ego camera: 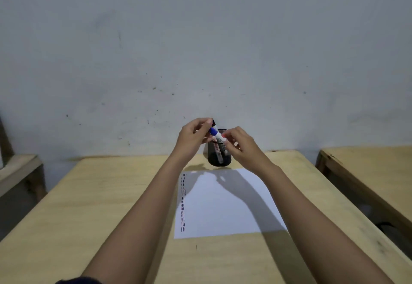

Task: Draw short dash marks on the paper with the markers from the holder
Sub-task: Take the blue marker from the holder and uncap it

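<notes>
Both my hands are raised above the black mesh holder [219,158] at the far edge of the table. My left hand [193,135] pinches the blue cap end of a white marker [216,134]. My right hand [239,143] grips the white barrel of the same marker. Whether cap and barrel are joined or apart I cannot tell. Another marker [218,153] with a red label stands inside the holder, and a dark tip shows behind my left fingers. The white paper [225,203] lies in front of the holder, with two columns of short dashes [183,202] along its left edge.
The wooden table [107,205] runs up to a grey wall. A second wooden table [370,172] stands to the right across a narrow gap. A low wooden piece [17,172] sits at the left. My arms cast shadows across the paper.
</notes>
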{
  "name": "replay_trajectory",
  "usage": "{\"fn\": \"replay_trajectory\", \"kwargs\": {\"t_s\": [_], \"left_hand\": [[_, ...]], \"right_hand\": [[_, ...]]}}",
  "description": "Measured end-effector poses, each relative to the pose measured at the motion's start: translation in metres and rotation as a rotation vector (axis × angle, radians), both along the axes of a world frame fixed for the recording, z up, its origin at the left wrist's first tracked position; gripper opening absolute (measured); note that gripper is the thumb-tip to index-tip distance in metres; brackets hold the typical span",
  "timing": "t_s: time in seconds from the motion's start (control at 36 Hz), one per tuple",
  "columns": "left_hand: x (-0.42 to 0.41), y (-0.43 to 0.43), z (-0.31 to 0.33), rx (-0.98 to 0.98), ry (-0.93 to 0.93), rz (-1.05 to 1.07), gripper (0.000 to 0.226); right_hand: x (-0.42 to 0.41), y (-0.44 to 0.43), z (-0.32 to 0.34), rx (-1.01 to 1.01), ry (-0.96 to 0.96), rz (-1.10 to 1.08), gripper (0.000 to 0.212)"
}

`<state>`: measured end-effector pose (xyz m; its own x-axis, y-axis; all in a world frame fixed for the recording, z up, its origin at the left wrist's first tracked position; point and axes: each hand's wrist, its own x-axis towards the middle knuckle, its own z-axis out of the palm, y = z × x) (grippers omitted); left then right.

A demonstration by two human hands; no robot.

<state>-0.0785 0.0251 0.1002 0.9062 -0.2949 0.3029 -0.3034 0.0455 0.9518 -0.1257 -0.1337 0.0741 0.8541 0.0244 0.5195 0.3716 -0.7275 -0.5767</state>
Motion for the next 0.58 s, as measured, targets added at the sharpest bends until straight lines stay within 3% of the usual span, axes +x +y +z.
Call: {"fn": "replay_trajectory", "kwargs": {"t_s": [0.14,0.28,0.44,0.58], "left_hand": [[-0.013,0.013,-0.020,0.048,-0.018,0.011,0.010],[-0.018,0.027,-0.027,-0.121,0.100,0.025,0.008],[-0.024,0.034,-0.027,-0.332,0.219,0.008,0.012],[-0.033,0.030,-0.024,-0.383,0.208,-0.018,0.007]], "right_hand": [[-0.015,0.004,-0.001,-0.041,0.093,0.033,0.021],[-0.028,0.001,0.012,0.031,0.129,0.053,0.013],[-0.035,0.001,0.018,0.579,0.104,0.019,0.008],[-0.038,0.026,0.006,1.307,0.079,0.132,0.013]]}}
